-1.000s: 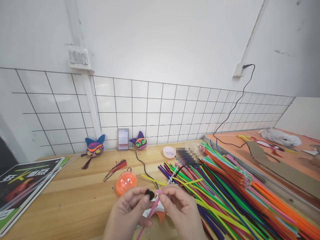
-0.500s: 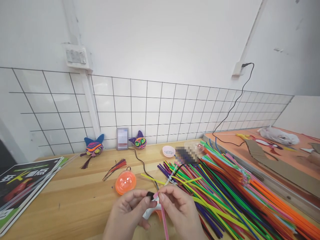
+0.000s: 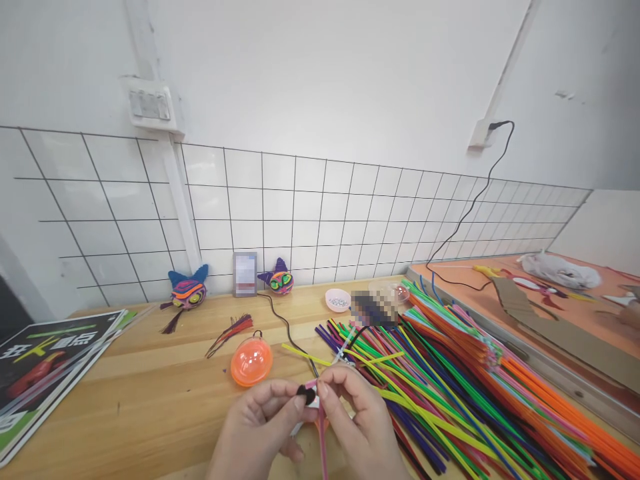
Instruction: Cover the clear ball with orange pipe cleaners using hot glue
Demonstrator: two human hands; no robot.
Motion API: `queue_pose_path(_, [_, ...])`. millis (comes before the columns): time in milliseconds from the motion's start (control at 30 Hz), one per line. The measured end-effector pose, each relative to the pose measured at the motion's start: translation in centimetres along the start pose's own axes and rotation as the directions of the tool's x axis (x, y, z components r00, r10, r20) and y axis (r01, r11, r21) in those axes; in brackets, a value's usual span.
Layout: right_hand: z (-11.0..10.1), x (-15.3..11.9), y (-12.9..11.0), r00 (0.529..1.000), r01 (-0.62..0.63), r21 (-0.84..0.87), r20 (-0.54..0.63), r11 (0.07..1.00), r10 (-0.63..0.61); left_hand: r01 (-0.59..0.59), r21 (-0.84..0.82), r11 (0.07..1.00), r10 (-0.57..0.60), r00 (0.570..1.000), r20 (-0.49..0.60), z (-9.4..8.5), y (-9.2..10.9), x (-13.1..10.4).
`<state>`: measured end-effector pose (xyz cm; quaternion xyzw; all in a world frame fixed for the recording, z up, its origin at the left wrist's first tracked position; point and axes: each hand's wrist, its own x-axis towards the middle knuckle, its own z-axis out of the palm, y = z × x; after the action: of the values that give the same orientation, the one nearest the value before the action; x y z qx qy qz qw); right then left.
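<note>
My left hand [image 3: 267, 423] pinches a small black fuzzy piece [image 3: 307, 394] between thumb and finger. Close beside it, my right hand [image 3: 357, 417] pinches a pink pipe cleaner [image 3: 323, 443], whose long end hangs down between the hands. The bent top of the pink strip touches or nearly touches the black piece. Behind the fingers lies a white and orange object, mostly hidden. An orange shiny dome [image 3: 251, 362] rests on the table just beyond my left hand.
Many coloured pipe cleaners [image 3: 450, 387] spread over the right side. Two woven cat-like heads [image 3: 187, 293] stand by the grid wall, near a pink bowl [image 3: 338, 301] of small beads. Magazines [image 3: 45, 367] lie at left; cardboard [image 3: 550, 333] at right.
The black piece shows more fully between my fingers, and the pink strip's hanging end has swung slightly left. Both hands keep their pinches. The camera view has shifted a little.
</note>
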<state>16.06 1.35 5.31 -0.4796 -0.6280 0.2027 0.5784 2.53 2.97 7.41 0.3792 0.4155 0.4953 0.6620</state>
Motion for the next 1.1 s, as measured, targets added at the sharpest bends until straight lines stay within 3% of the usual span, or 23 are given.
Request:
queue_pose_path(867, [0.08, -0.05, 0.11, 0.997, -0.061, -0.036, 0.05, 0.997, 0.063, 0.0, 0.023, 1.0, 0.0, 1.0, -0.004, -0.02, 0.27, 0.05])
queue_pose_path(1100, [0.04, -0.06, -0.04, 0.999, -0.003, -0.055, 0.052, 0.998, 0.006, 0.008, 0.034, 0.999, -0.007, 1.0, -0.009, -0.09, 0.17, 0.06])
